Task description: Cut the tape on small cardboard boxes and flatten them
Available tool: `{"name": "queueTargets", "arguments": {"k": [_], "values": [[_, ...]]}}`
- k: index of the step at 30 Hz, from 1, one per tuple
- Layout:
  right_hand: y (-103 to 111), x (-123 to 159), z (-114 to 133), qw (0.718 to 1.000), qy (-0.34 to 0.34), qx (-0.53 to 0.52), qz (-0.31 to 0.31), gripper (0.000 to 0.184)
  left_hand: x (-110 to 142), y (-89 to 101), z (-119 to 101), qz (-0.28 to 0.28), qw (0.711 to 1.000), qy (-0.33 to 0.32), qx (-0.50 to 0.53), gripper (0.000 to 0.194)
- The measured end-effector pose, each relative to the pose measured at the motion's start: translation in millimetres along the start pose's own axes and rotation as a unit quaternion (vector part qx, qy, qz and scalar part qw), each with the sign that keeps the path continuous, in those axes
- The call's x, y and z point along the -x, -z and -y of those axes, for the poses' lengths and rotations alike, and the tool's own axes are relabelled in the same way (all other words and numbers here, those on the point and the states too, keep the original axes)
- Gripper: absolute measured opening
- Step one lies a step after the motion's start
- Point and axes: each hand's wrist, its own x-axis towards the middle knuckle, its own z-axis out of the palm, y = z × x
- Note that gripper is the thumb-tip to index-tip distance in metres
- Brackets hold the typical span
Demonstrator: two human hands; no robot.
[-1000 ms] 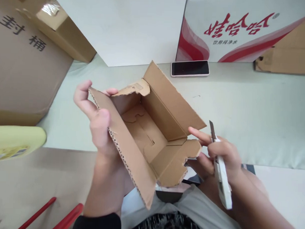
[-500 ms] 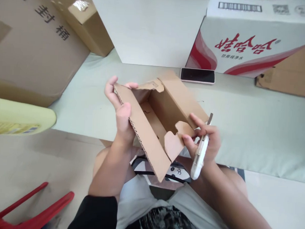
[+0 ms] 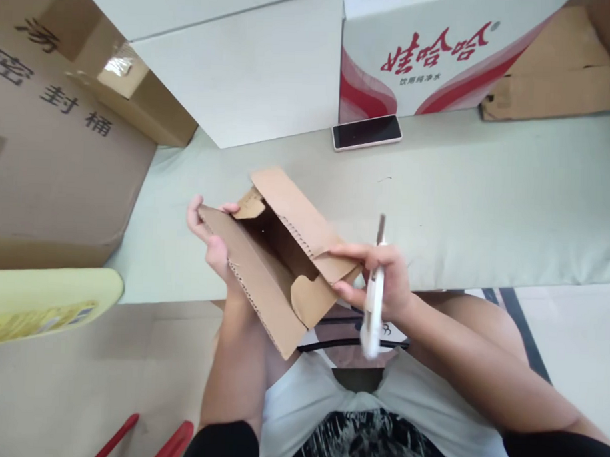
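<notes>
Carton flap (image 3: 296,211) now tipped inward, right fingers (image 3: 351,251) touching.

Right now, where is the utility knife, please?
In the head view, the utility knife is right of centre, in the right hand, just right of the open cardboard box.

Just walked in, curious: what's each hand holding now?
Left hand: gripping the cardboard box.
Right hand: holding the white cutter, also touching the cardboard box.

The utility knife (image 3: 375,301) is blurred. The carton (image 3: 263,284) conceals its inner bottom. The left edge crops the yellow object (image 3: 37,289).
</notes>
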Motion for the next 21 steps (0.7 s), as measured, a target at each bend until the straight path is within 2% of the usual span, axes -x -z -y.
{"name": "queueTargets", "arguments": {"k": [2, 4, 6, 8, 15, 18, 21], "values": [[2.1, -3.6, -4.4, 0.997, 0.039, -0.041, 0.049, 0.041, 4.5, 0.9, 5.7, 0.017, 1.000, -0.009, 0.004, 0.054], [4.9, -7.0, -7.1, 0.995, 0.047, -0.061, 0.067, 0.039, 6.0, 5.6, 9.5, 0.059, 0.994, -0.017, -0.092, 0.059], [7.3, -9.0, -8.0, 0.994, 0.035, -0.077, 0.064, 0.035, 4.5, 13.1, 10.4, 0.115, 0.967, -0.045, -0.221, 0.061], [8.9, -9.5, -7.7, 0.994, 0.025, -0.086, 0.062, 0.031, 1.4, 20.4, 9.3, 0.162, 0.938, -0.068, -0.299, 0.060], [12.0, -4.7, -1.7, 0.994, 0.006, -0.065, 0.090, 0.030, -10.7, 29.6, 3.4, 0.217, 0.914, -0.087, -0.332, 0.041], [12.6, -1.9, 0.4, 0.986, -0.089, -0.121, 0.073, 0.028, -13.9, 30.2, 0.3, 0.225, 0.903, -0.080, -0.357, 0.040], [13.1, -4.5, -4.9, 0.959, -0.243, -0.146, 0.008, 0.026, -16.0, 31.8, -1.6, 0.211, 0.900, -0.063, -0.375, 0.040]]}}
